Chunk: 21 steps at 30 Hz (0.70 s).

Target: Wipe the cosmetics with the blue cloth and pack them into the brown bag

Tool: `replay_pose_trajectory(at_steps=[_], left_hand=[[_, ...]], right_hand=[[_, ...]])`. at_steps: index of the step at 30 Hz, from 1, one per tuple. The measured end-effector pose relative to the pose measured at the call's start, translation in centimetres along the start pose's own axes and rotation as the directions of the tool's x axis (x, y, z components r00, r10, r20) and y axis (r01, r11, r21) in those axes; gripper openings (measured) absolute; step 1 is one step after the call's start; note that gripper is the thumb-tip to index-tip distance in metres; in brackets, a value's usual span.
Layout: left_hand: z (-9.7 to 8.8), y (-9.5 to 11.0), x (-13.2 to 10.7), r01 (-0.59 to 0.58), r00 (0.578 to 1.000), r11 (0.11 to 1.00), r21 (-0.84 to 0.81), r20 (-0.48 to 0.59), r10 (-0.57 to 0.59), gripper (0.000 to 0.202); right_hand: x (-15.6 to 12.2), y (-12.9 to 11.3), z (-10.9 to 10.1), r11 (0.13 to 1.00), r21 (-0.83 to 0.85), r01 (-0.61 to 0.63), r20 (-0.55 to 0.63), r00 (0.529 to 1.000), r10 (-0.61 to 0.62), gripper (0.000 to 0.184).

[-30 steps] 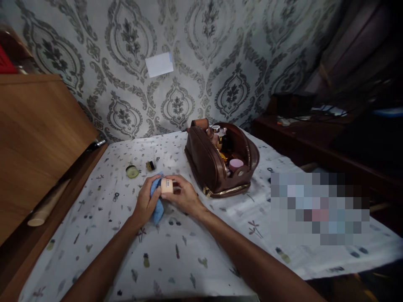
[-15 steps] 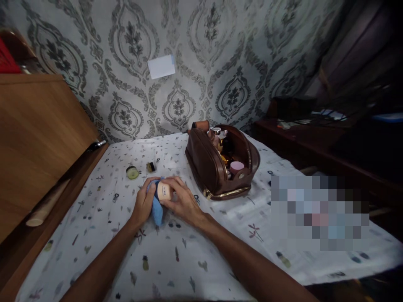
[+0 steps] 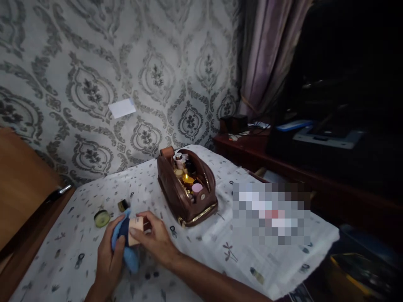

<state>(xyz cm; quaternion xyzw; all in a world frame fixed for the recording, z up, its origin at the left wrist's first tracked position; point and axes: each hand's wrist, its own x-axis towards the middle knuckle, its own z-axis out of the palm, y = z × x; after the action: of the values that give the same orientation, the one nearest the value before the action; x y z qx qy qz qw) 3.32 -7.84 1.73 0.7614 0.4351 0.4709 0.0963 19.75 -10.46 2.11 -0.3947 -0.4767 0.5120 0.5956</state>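
Note:
A small peach jar with a dark blue end (image 3: pixel 136 223) is held between my two hands, tilted on its side above the patterned cloth. My left hand (image 3: pixel 109 249) is closed round the dark blue end with a light blue cloth (image 3: pixel 131 259) bunched against it; one corner hangs down. Fingers of my right hand (image 3: pixel 157 238) grip the peach end. Behind my left hand lie a round green container (image 3: pixel 102 218) and a small black-and-gold item (image 3: pixel 123 205). Beyond my right hand stands an unzipped brown toiletry bag (image 3: pixel 170 197) holding several cosmetics, with a pink-lidded jar (image 3: pixel 197 188) among them.
White printed fabric (image 3: pixel 201 268) covers the surface. A wooden panel (image 3: pixel 25 180) rises at the left, and patterned wallpaper (image 3: pixel 157 75) backs the scene. On the right are a blurred-out patch (image 3: pixel 270 214), a dark red desk (image 3: pixel 242 144) and a curtain (image 3: pixel 264 54).
The view has swung right, so everything sits further left and lower in the picture. Both hands still hold the jar, which now shows more of its dark blue end.

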Motion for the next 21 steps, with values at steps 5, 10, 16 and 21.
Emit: replay_pose_trajectory(at_steps=[5, 10, 16, 21], left_hand=[[-0.7, 1.8, 2.9, 0.040, 0.999, 0.999, -0.008, -0.023, -0.040, 0.038], [-1.0, 5.1, 6.1, 0.099, 0.995, 0.994, -0.050, -0.024, -0.101, 0.047], [0.9, 8.7, 8.2, 0.024, 0.996, 0.987, -0.157, -0.080, -0.037, 0.040], [4.1, 12.0, 12.0, -0.011, 0.998, 0.989, -0.148, -0.068, 0.001, 0.033]], right_hand=[[0.0, -1.2, 0.4, 0.931, 0.322, -0.171, 0.030, 0.985, 0.170, 0.059], [0.2, -4.4, -1.6, 0.966, 0.081, -0.245, 0.045, 0.969, 0.242, 0.058], [-0.1, -7.6, -5.7, 0.997, -0.049, -0.062, 0.206, 0.976, 0.071, 0.069], [-0.3, -9.4, -8.4, 0.998, 0.047, 0.051, 0.166, 0.984, -0.058, 0.064]])
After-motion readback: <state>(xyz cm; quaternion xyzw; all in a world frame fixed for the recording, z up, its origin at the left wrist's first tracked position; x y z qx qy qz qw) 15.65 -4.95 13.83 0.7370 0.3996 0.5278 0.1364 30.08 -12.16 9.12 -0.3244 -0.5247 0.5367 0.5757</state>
